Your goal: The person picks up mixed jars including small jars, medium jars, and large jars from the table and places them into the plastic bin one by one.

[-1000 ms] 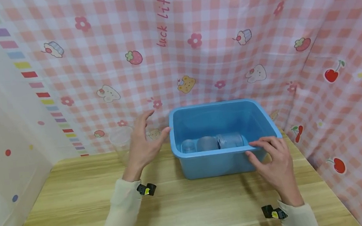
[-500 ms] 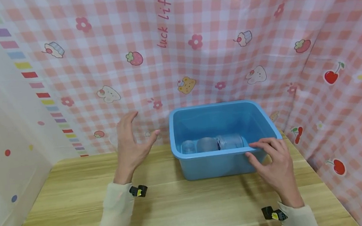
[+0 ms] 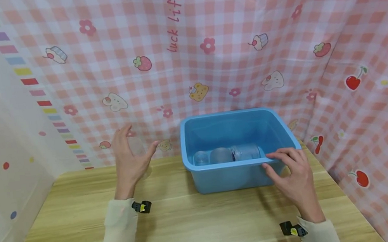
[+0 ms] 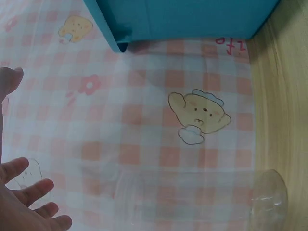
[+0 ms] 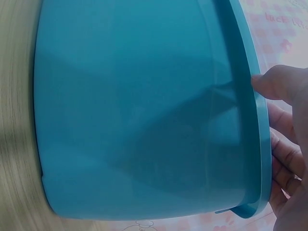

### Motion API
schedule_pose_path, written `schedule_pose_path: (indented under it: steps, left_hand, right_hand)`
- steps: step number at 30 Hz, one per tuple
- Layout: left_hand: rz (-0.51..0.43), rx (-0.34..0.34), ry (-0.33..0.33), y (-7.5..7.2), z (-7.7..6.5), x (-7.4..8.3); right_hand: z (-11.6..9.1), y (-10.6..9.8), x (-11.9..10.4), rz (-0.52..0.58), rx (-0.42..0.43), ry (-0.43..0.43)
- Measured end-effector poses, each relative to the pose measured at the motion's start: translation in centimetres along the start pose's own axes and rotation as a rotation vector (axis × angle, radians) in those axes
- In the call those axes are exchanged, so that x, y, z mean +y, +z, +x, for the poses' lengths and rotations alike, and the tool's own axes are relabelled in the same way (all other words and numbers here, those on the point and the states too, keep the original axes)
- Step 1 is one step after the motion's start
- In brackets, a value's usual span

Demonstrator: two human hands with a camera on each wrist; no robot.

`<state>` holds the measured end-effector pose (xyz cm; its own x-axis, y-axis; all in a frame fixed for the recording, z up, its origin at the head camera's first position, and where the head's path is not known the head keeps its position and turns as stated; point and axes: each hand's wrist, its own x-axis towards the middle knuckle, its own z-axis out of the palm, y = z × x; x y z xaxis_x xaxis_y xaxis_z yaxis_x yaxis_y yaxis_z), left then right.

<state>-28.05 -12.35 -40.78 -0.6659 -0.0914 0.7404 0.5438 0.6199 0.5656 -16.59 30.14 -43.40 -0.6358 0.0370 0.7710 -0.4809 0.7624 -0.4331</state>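
Note:
My left hand [image 3: 127,158] is raised with its fingers spread and thumb apart, holding nothing. A clear, cylindrical plastic container [image 4: 197,202] stands upright on the table close behind it; in the head view the hand covers much of it. My right hand [image 3: 294,173] grips the front right rim of a blue plastic tub [image 3: 232,177], its thumb [image 5: 272,83] on the outside and the fingers over the inner side. Inside the tub lie a small clear rounded container [image 3: 201,158], a frosted rounded one [image 3: 221,155] and a clear ribbed jar [image 3: 246,152] on its side.
The wood-grain table [image 3: 190,230] extends in front of the tub and to its left. Pink checked cloth [image 3: 162,81] hangs right behind, and more cloth [image 3: 373,127] closes off the right side. A white dotted sheet [image 3: 11,154] hangs on the left.
My left hand has moved left, away from the tub, and now stands in front of the clear container. The right hand stays at the tub's rim.

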Motion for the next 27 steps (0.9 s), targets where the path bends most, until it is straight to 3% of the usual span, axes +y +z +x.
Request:
schedule_pose_path:
  steps: [4, 12, 16, 22, 27]
  left_hand:
    - [-0.022, 0.000, -0.071, -0.1, -0.4, -0.6]
    - [-0.069, -0.065, -0.323, 0.0, -1.6, -1.7]
    - [-0.076, -0.013, -0.353, 0.3, -1.9, -2.4]
    - [-0.060, 0.058, -0.318, 0.5, -2.0, -3.2]
    - [-0.063, 0.084, -0.396, 0.3, -2.2, -3.8]
  right_hand:
    - [0.0, 0.0, 0.1, 0.002, 0.002, -0.004]
    - [-0.1, 0.0, 0.1, 0.004, 0.003, 0.011]
    - [-0.1, 0.0, 0.0, 0.004, 0.005, 0.013]
    - [-0.1, 0.1, 0.0, -0.001, 0.004, 0.023]
    - [-0.1, 0.0, 0.0, -0.001, -0.002, 0.029]
